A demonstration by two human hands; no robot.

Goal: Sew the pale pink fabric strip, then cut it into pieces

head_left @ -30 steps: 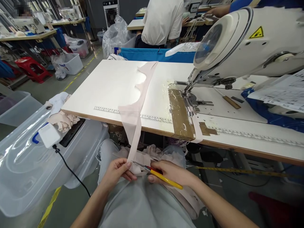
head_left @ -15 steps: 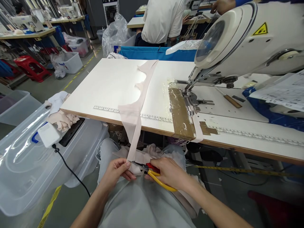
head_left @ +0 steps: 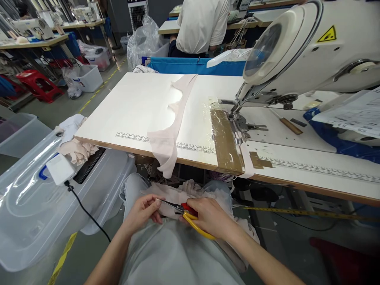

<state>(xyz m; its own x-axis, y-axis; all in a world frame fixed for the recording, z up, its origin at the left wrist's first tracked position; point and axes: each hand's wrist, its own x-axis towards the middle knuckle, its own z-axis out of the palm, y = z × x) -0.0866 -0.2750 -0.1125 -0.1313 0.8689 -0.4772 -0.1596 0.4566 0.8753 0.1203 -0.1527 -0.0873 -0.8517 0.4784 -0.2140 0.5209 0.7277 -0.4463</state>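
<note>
My right hand [head_left: 209, 217] grips a pair of scissors [head_left: 197, 226] with yellow and red handles, blades pointing left. Its blades look closed or nearly so. At their tip is my left hand [head_left: 145, 209], thumb and fingers pinched together; what lies in the pinch is too small to make out. Pale pink fabric [head_left: 178, 194] is bunched across my lap beneath both hands. Another pale pink cut piece [head_left: 166, 140] with a scalloped side lies on the white table [head_left: 118, 103], its lower end hanging loose over the front edge, apart from my hands.
A sewing machine [head_left: 285, 51] stands on the table's right, a wooden-handled tool [head_left: 289, 124] beside it. Left of me, a clear lidded bin [head_left: 35, 198] carries a white charger [head_left: 61, 168] and crumpled fabric [head_left: 77, 149]. A person in a white shirt [head_left: 202, 25] sits beyond the table.
The hanging fabric's lower end has come away from my left hand and the blades, falling back toward the table edge. Both hands shifted slightly left.
</note>
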